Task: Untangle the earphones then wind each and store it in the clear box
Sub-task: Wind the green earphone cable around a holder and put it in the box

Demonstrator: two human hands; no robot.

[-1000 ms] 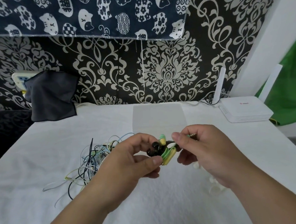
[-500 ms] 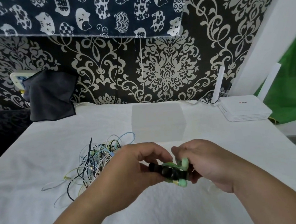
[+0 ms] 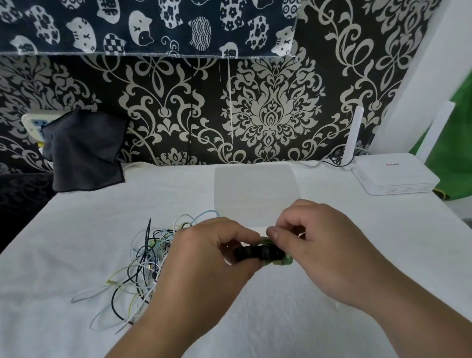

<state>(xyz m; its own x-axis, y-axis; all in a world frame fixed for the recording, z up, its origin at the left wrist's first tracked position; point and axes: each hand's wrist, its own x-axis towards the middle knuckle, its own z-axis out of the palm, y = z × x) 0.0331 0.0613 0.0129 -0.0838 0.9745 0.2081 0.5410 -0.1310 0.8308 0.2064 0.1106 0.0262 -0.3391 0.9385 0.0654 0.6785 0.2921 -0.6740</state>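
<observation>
Winding looks nearly done on one earphone (image 3: 258, 254), a tight black-and-green bundle held between both hands just above the table (image 3: 66, 246); the left hand (image 3: 207, 262) curls thumb and fingers round the black end; the right hand (image 3: 317, 245) pinches the green end, fingers bent; the clear box (image 3: 255, 188) waits just beyond, bundle not yet in it; a tangle of cables (image 3: 143, 266) lies unsorted beside the left wrist, so I'd judge most of the job remains.

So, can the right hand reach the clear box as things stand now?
Probably yes: the clear box sits just beyond the right hand, nothing between them, though that hand pinches the earphone bundle.
</observation>
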